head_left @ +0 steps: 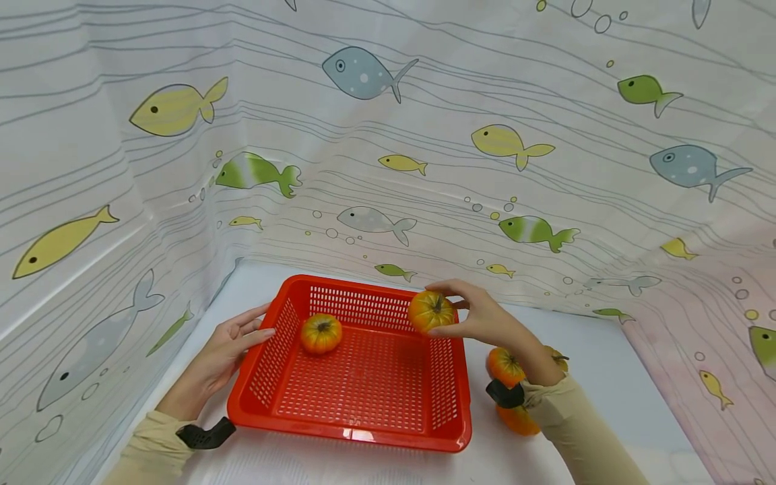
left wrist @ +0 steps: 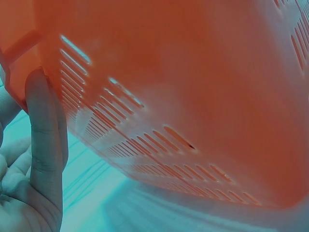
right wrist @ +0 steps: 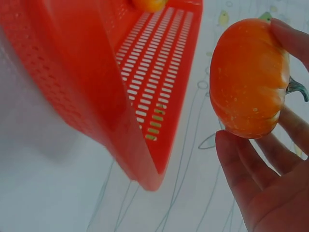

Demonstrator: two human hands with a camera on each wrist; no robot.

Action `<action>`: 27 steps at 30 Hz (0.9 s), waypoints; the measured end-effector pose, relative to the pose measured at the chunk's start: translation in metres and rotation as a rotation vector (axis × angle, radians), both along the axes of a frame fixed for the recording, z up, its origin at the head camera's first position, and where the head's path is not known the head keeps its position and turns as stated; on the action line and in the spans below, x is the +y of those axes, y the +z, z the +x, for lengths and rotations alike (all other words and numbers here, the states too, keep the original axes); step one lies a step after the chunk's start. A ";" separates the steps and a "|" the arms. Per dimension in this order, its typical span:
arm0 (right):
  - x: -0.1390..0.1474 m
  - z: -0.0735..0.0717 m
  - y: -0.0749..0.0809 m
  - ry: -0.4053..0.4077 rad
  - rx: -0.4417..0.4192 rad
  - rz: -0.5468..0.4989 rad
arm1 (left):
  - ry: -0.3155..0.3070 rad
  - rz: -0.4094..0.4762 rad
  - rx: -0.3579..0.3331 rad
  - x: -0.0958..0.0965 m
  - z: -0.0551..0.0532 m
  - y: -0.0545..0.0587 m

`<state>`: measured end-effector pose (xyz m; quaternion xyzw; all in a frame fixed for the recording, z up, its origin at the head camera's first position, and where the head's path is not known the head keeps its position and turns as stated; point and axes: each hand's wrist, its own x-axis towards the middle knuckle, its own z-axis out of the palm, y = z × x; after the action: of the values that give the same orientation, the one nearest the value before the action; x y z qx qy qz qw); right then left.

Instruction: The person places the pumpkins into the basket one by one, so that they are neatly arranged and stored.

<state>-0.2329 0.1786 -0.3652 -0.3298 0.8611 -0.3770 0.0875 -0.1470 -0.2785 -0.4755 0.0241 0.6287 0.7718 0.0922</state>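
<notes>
A red plastic basket with slotted walls stands on the white surface. My left hand grips its left rim; in the left wrist view straight fingers lie along the outside of the wall. One small orange pumpkin sits inside, toward the back left. With thumb and fingertips my right hand holds another small pumpkin over the basket's back right corner. The right wrist view shows this pumpkin side on, its green stem toward the palm.
Right of the basket, partly hidden by my right forearm, lie more pumpkins: one orange, one behind it and one nearer. A fish-patterned curtain rises behind and on both sides.
</notes>
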 end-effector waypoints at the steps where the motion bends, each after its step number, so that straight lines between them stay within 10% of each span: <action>1: -0.003 0.000 0.000 0.008 0.005 0.008 | -0.001 0.000 0.000 0.000 0.000 0.000; 27: -0.073 -0.014 -0.026 0.102 0.007 0.158 | -0.007 0.018 -0.001 0.000 -0.001 0.000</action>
<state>-0.2472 0.1061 -0.3916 -0.3666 0.8705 -0.3019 0.1294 -0.1477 -0.2784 -0.4757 0.0268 0.6217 0.7771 0.0947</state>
